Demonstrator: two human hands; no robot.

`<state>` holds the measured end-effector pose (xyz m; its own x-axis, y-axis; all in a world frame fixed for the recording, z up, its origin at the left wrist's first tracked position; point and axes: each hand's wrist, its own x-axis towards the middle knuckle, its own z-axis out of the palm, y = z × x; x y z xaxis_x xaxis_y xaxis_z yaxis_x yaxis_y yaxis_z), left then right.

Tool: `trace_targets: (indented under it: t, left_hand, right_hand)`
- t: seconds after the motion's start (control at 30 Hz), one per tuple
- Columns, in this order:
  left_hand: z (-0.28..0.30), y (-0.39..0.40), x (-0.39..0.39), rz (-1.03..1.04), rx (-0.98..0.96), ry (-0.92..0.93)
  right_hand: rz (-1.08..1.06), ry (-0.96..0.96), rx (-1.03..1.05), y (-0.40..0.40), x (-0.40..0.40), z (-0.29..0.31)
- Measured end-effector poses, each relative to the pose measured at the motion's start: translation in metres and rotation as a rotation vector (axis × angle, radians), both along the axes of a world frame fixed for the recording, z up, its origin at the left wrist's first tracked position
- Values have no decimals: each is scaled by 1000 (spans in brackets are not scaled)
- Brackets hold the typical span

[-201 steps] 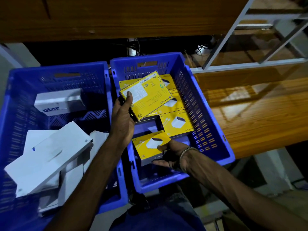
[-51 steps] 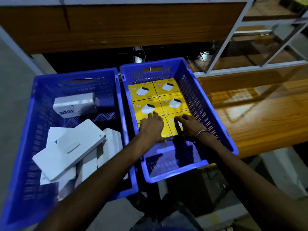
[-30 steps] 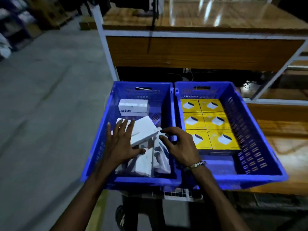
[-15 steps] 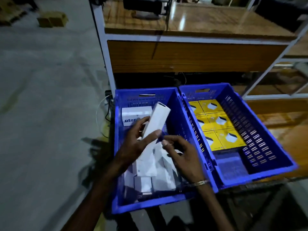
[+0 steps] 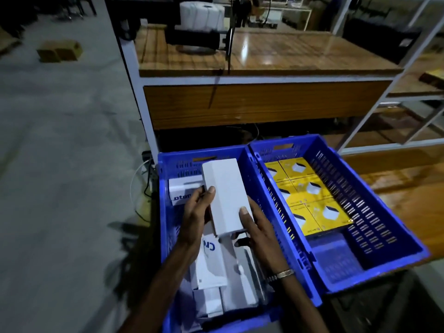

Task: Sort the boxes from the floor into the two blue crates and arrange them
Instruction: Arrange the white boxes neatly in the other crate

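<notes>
Both hands up over the left blue crate (image 5: 165,212), sharing one long white box (image 5: 225,198). Left hand (image 5: 195,217) wrapped round its left edge, thumb laid on the top face. Right hand (image 5: 258,227) clamped on the near right corner, thumb pressed flat on top, fingers curled underneath. Box lifted clear, tilted, far end raised toward the crate's back wall.

Below it, a loose heap of white boxes (image 5: 216,280) in the near half of that crate, overlapping at odd angles, one with blue lettering facing up. Against the far left wall, another white box with dark print (image 5: 180,191), partly hidden behind the left hand.

Right beside it, touching along the rim, the right blue crate (image 5: 384,212). Inside, yellow boxes (image 5: 310,195) laid flat in a neat grid, two across, filling the far part; near end of the floor bare. Possibly three rows, though the far ones blur.

Metal bracelet (image 5: 283,273) on the right wrist. Behind the crates, a wooden bench (image 5: 288,56) on a white frame. Grey floor (image 5: 60,164) off to the left.
</notes>
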<state>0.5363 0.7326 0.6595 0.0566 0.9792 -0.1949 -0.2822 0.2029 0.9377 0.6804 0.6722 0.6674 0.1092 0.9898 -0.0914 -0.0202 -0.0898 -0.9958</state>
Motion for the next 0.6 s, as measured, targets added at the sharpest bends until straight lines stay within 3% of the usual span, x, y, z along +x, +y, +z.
trace_targets:
  t: [0.23, 0.6]
  left_hand:
    - [-4, 26, 16, -17, 4, 88]
    - [-22, 35, 34, -35, -140, 116]
  right_hand:
    - [-18, -62, 30, 25, 30, -12]
    - [-76, 30, -170, 44, 63, -28]
